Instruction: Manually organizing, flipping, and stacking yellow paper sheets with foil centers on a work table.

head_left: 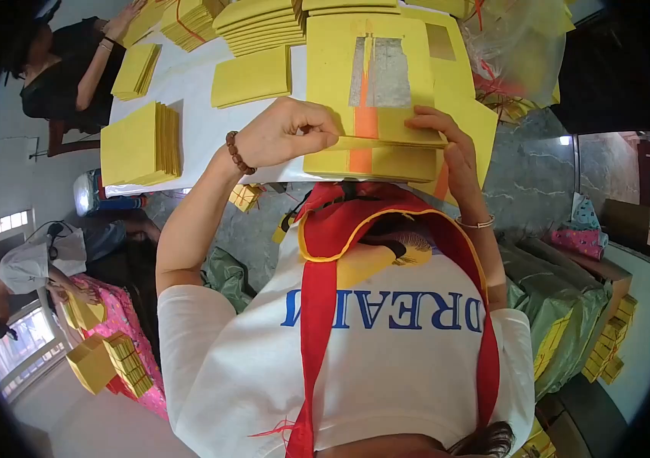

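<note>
At the table's near edge, my left hand (283,133) is closed, its thumb and curled fingers at the left end of a narrow folded edge of yellow paper (394,143). My right hand (455,149) pinches the right end of that edge, thumb below and fingers above. An orange strip (363,120) runs down across the paper. Just beyond my hands lies a large yellow sheet (325,69) with a torn-looking grey patch (390,72) on it. I cannot tell whether the held edge and this sheet are one piece.
Yellow paper stacks (138,145) stand at the left and far side of the white-topped table (195,149). A clear plastic bag (516,53) is at the far right. One person (73,61) sits at the far left; another (35,259) works at a pink-covered table. Green-wrapped bundles (561,298) stand at right.
</note>
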`<state>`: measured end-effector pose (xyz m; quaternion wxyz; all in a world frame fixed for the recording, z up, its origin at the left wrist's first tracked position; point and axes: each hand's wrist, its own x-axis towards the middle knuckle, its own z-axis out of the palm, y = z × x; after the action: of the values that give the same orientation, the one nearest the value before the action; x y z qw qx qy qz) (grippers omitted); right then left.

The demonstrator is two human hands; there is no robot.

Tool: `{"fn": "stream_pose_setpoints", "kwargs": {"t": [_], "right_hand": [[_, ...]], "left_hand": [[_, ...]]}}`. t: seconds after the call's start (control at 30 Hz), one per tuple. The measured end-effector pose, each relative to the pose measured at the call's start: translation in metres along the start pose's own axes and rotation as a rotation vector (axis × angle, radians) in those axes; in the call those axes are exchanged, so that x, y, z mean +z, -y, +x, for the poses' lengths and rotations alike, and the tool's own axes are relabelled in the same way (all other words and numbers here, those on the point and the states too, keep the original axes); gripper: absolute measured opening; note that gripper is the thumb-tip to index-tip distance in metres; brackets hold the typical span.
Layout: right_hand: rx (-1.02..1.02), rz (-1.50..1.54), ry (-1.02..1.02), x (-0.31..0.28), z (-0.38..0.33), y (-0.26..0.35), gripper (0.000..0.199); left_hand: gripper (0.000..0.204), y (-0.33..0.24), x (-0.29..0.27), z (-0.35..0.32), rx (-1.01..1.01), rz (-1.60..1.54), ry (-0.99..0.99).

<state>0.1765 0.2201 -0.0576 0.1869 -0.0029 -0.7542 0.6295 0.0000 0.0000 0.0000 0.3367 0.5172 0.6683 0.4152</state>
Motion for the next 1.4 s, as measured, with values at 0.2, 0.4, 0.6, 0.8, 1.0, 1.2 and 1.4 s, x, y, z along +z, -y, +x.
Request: {"fn": "stream_pose_setpoints", "kwargs": {"t": [0.2,0.4,0.6,0.8,1.0,1.2,1.4], "right_hand": [[-0.036,-0.021,0.014,-0.002,-0.001,-0.001,0.056],[-0.062,-0.261,0.008,0.003,0.002,0.002,0.028],[0.291,0.050,-0.228,0.016,0.011,0.012,0.022],[0.297,0.161,-0.218,0.006,0.019,0.008,0.022],[0.015,-0.204,-0.102,-0.008,0.043,0.009,0.030],[0.101,-0.308,-0.196,-0.018,0.077,0.026,0.026],[-0.111,-0.458,-0.087,-0.020,0.060,0.039,0.023]], "left_hand": [[0.012,-0.003,0.000,0.002,-0.005,0.015,0.031],[0.012,-0.006,-0.003,0.003,-0.124,-0.053,0.056],[0.042,0.000,-0.014,-0.008,0.179,0.058,-0.169],[0.034,0.030,-0.003,0.002,0.240,0.779,-0.329],[0.021,0.024,-0.017,0.012,0.172,0.679,-0.433],[0.017,0.010,-0.039,0.032,0.200,0.502,-0.486],[0.020,0.009,-0.035,0.012,0.374,0.648,-0.470]]}}
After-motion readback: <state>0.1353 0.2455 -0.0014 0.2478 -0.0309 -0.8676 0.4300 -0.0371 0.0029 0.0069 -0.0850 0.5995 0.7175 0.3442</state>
